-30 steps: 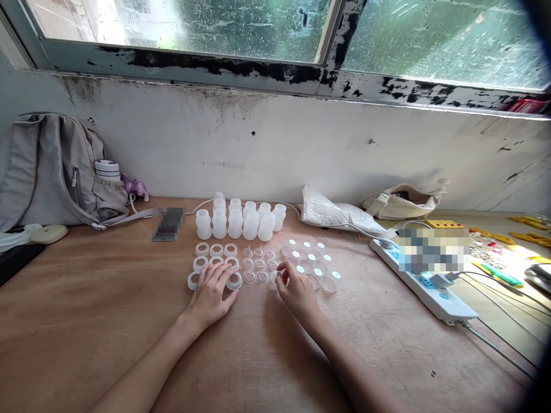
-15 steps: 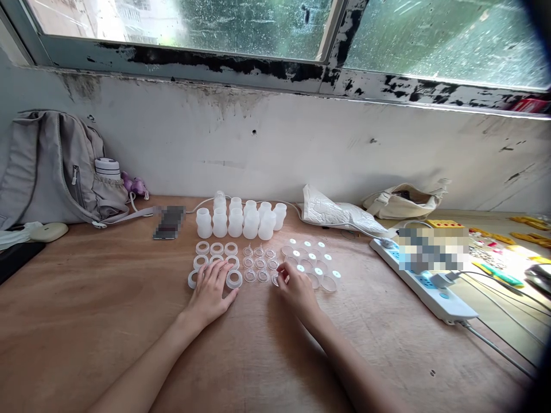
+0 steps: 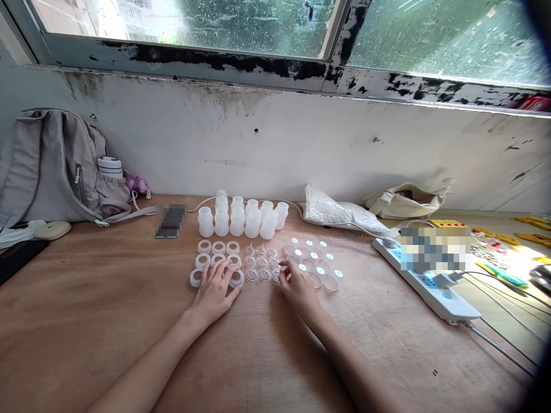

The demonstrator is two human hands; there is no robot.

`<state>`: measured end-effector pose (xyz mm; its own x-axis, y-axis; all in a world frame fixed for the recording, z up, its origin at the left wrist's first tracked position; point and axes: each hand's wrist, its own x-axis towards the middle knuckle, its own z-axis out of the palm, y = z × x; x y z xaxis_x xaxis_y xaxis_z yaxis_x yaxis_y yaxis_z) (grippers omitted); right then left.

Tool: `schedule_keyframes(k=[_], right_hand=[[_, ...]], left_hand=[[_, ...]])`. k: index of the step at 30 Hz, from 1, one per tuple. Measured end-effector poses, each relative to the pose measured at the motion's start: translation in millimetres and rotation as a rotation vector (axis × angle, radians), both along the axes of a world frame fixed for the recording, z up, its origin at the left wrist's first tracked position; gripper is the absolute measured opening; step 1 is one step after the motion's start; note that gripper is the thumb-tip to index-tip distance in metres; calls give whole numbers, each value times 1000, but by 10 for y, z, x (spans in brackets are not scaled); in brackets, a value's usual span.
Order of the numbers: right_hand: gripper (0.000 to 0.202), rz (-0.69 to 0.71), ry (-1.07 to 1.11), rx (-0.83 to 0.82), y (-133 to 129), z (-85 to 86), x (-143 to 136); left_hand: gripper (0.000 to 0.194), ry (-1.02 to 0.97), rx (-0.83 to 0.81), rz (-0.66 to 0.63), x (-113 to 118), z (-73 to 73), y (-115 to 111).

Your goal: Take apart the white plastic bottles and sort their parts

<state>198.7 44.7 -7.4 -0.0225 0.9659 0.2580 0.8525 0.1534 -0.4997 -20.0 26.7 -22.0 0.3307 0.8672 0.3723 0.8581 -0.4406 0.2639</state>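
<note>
Small white plastic bottles (image 3: 241,221) stand in two rows on the wooden table (image 3: 86,321). In front of them lie white rings (image 3: 218,248), clear nipple-like pieces (image 3: 260,263) and clear round caps (image 3: 316,261) in groups. My left hand (image 3: 215,289) lies flat on the table with its fingers spread over the front rings, covering one. My right hand (image 3: 297,287) rests beside the clear pieces, its fingertips pinched on one small clear piece at the row's right end.
A grey backpack (image 3: 51,169) with a flask leans on the wall at the left, a phone (image 3: 171,221) beside it. A white bag (image 3: 340,212), a beige pouch (image 3: 404,201), a power strip (image 3: 430,287) with cables and small parts lie at the right.
Both hands have stayed almost still. The view has shifted slightly; my left hand's fingers have settled a little further over the front rings.
</note>
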Motion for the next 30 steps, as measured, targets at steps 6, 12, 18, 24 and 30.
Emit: schedule_keyframes(k=[6, 12, 18, 24, 30], right_hand=[[22, -4, -10, -43, 24, -32, 6], [21, 3, -7, -30, 24, -45, 10], [20, 13, -10, -36, 26, -36, 11], [21, 12, -2, -53, 27, -38, 14], [30, 28, 43, -38, 4, 2, 5]], left_hand=[[33, 4, -17, 21, 4, -3, 1], [36, 1, -21, 17, 11, -3, 0], [39, -18, -9, 11, 4, -23, 8], [36, -64, 19, -11, 15, 10, -6], [29, -144, 126, 22, -24, 218, 205]])
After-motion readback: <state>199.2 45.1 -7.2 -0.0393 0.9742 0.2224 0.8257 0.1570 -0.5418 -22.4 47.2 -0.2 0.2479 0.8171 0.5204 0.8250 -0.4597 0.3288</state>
